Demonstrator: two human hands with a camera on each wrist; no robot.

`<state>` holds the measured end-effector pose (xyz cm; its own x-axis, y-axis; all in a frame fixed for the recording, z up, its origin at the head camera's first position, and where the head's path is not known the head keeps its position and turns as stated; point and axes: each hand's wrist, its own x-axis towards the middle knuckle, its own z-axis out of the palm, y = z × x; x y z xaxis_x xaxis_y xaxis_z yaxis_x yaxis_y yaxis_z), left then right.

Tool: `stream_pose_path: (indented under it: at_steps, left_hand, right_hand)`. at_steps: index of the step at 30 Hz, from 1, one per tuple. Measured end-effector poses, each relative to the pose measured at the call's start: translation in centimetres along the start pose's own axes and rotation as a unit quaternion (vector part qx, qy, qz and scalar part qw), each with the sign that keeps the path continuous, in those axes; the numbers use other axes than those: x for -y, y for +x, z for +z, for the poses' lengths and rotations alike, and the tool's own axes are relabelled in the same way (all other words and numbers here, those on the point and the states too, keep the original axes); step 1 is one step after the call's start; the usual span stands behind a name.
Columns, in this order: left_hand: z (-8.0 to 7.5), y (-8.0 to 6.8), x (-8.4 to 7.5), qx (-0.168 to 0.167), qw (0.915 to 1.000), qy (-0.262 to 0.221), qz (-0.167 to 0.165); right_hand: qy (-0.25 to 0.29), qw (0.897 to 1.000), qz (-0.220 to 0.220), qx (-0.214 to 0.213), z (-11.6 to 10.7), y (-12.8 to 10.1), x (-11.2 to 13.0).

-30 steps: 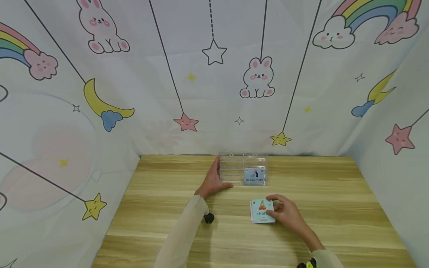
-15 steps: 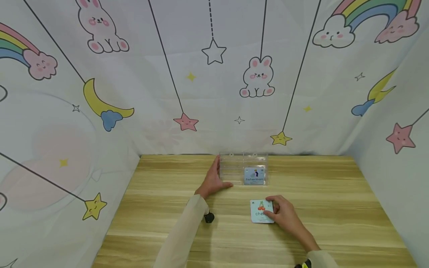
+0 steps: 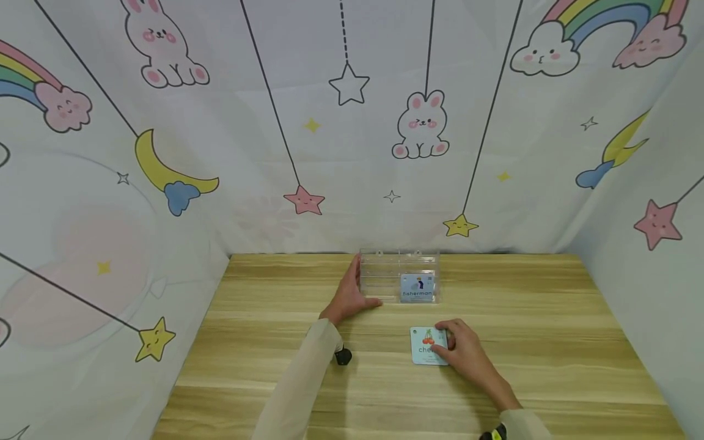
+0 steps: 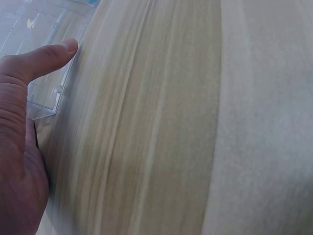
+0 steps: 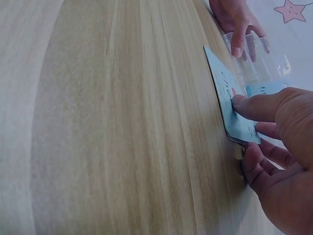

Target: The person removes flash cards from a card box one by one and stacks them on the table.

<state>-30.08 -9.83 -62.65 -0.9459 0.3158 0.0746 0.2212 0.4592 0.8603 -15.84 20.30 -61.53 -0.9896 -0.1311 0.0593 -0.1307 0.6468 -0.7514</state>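
The right hand (image 3: 461, 353) pinches the cherry card stack (image 3: 426, 346), just in front of the clear card box (image 3: 398, 276); its fingers should square the edges while the left hand (image 3: 349, 296) braces the box, fingers straight.

Your right hand (image 5: 279, 161) pinches the card (image 5: 230, 105) flat on the worktop (image 5: 112, 122), thumb on its face; farther off, your left hand (image 5: 234, 19) touches the clear box (image 5: 266, 68).

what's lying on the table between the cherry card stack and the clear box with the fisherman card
Nothing: in the head view only bare wooden table separates the cherry card stack under the right hand from the clear box.
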Motion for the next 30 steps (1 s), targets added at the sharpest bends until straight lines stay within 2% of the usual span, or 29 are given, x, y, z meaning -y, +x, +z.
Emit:
stream_pose_path:
  at_steps: [10, 14, 22, 30]
  left_hand:
    - [0.1, 0.1, 0.1, 0.003, 0.9999, -0.003, -0.012]
    - [0.0, 0.0, -0.2, 0.002, 0.9999, -0.003, -0.014]
    - [0.0, -0.1, -0.3, 0.001, 0.9998, 0.006, -0.017]
    - [0.1, 0.2, 0.3, 0.003, 0.9998, 0.009, -0.018]
  right_hand:
    - [-0.022, 1.000, 0.009, 0.019, -0.2, 0.1, 0.5]
    - [-0.019, 1.000, -0.011, 0.015, -0.8, 0.3, 0.8]
    - [-0.007, 0.997, -0.072, -0.020, -2.6, 1.8, 1.1]
    - [0.000, 0.996, -0.081, -0.028, -3.6, 4.1, 1.2]
